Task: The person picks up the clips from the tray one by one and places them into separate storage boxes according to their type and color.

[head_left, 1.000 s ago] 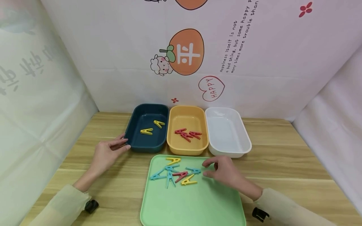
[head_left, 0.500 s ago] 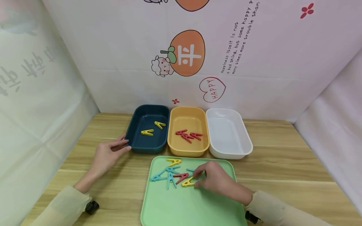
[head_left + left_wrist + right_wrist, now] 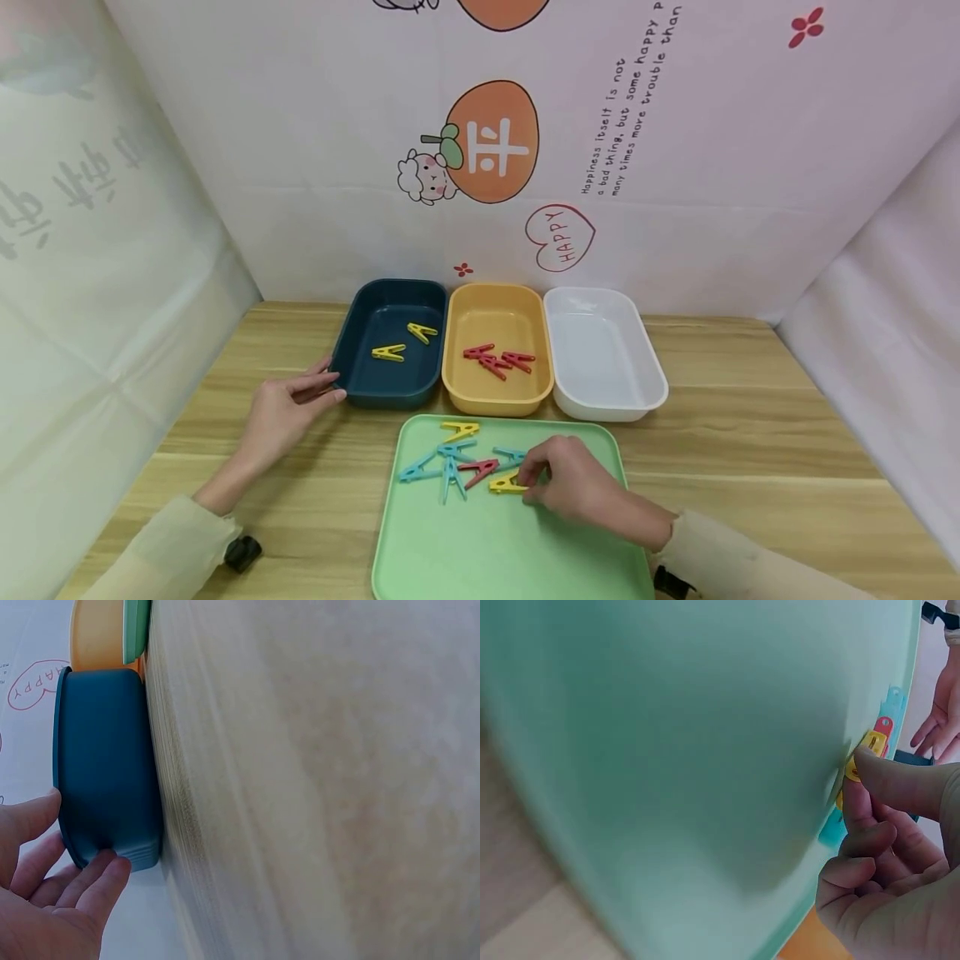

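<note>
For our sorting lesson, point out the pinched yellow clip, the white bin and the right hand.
Pinched yellow clip [image 3: 878,740]: right wrist view, uncovered end.
White bin [image 3: 606,358]: head view, inside floor.
Right hand [image 3: 568,479]: head view, its back.

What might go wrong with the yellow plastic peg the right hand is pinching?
It might slip: the right hand seems to pinch only one end of the yellow plastic peg.
Lifting it could nudge the red plastic peg and light-blue plastic peg lying close by.
The left hand touches the dark-blue rectangular plastic bin, so a push might shift it.
</note>
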`<state>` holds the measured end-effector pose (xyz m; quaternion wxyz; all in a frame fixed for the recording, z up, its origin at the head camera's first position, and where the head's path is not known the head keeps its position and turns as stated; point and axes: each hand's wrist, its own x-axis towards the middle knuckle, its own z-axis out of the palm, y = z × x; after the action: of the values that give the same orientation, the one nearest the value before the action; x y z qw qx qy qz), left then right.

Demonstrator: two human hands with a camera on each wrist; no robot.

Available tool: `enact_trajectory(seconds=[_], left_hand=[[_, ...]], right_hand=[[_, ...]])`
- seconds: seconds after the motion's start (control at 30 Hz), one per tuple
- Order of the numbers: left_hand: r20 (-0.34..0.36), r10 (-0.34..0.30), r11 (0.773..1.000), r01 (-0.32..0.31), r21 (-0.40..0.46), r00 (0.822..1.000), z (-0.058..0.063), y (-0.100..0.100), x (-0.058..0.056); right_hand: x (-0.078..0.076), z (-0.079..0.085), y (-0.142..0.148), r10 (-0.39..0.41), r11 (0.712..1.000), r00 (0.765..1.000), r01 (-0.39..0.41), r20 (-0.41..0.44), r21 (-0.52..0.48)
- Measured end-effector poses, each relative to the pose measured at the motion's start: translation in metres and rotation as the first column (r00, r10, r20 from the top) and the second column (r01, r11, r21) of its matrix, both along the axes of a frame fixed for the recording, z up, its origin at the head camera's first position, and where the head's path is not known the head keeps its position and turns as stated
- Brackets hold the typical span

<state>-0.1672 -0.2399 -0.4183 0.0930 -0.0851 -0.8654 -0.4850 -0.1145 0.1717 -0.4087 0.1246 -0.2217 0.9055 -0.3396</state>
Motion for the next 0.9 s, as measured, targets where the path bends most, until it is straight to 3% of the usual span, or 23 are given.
enact_trajectory(seconds=[0.43,0.9], left_hand=[[-0.006,-0.002,1.000,0.002,0.001,1.000,0.000,0.000,0.000],[0.003,-0.001,1.000,0.001,-0.009,1.000,0.001,0.000,0.001]], right_hand=[[0.004,0.001,0.037,-0.102,0.995,0.994,0.102,-0.035,-0.007],[0.001,-0.001,0.035,-0.088,0.996,0.994,0.089,-0.065,0.020]])
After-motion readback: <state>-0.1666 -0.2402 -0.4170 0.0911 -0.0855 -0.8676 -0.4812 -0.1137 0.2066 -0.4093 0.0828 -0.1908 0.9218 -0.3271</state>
